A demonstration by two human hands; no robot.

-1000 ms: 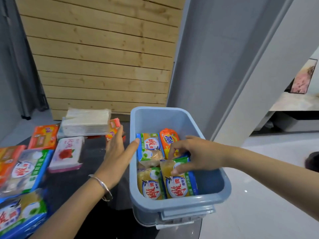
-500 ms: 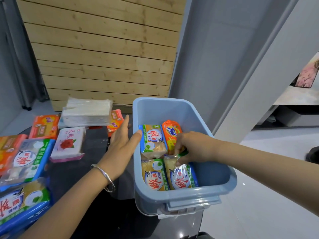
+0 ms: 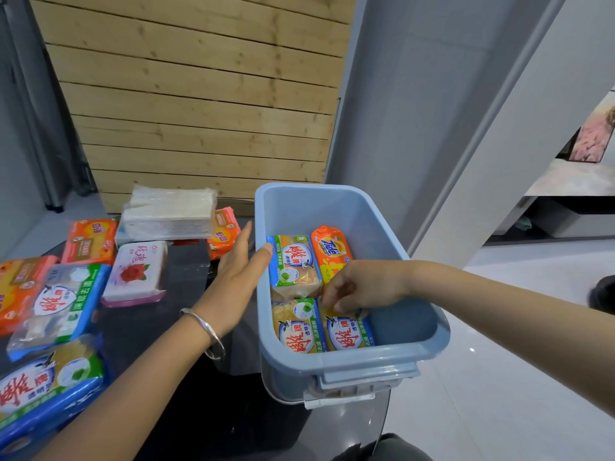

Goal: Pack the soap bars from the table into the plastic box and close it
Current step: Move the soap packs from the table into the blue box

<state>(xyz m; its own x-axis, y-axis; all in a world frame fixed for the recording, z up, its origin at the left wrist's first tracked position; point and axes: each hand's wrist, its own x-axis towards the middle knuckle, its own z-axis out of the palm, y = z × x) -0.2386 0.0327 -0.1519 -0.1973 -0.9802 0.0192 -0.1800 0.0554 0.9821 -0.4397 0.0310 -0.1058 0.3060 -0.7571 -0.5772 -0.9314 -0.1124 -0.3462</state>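
Note:
The blue plastic box [image 3: 349, 361] stands open at the table's right end. Inside lie an orange Tide bar [image 3: 331, 249] and three blue-green wrapped soap bars, one at the far left [image 3: 293, 261] and one at the near left [image 3: 298, 327]. My right hand [image 3: 366, 284] reaches into the box, its fingertips pinching the far end of the near-right soap bar [image 3: 349, 337], which lies flat. My left hand [image 3: 238, 277] is flat and open against the box's left wall, thumb on the rim. Several wrapped soap bars lie on the table: blue-green [image 3: 46, 390], rose-printed [image 3: 136, 271], orange [image 3: 90, 241].
A clear-wrapped white pack [image 3: 169, 214] sits at the back of the black table [image 3: 186, 394], with another orange bar [image 3: 224, 232] beside it. The box's latch [image 3: 359, 380] overhangs the table's near right edge. A wooden panel wall stands behind, grey floor to the right.
My right hand has lowered the near-right soap bar until it lies flat in the box beside the others. My left hand has stayed at the box's left wall.

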